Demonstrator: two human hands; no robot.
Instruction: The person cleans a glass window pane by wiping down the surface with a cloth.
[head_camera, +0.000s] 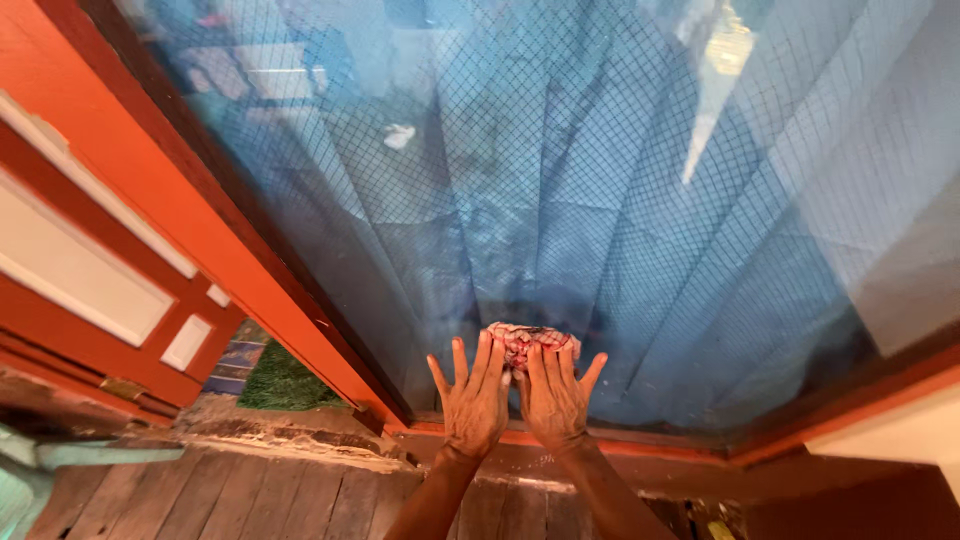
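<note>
A crumpled red and white cloth (530, 341) is pressed against the glass pane (620, 200) low down, near the bottom of the orange frame. My left hand (474, 400) lies flat with fingers spread, its fingertips on the left of the cloth. Beside it, my right hand (554, 395) is also flat and spread, fingertips on the cloth's lower edge. Both hands push the cloth on the pane rather than closing around it. Behind the glass hangs a blue pleated curtain (700, 240) with a fine mesh over it.
The orange window frame (240, 260) runs diagonally at left and along the bottom. An orange door with white panels (70, 270) stands at far left. Worn wooden floorboards (260, 500) lie below, with a green patch (280, 385) by the frame.
</note>
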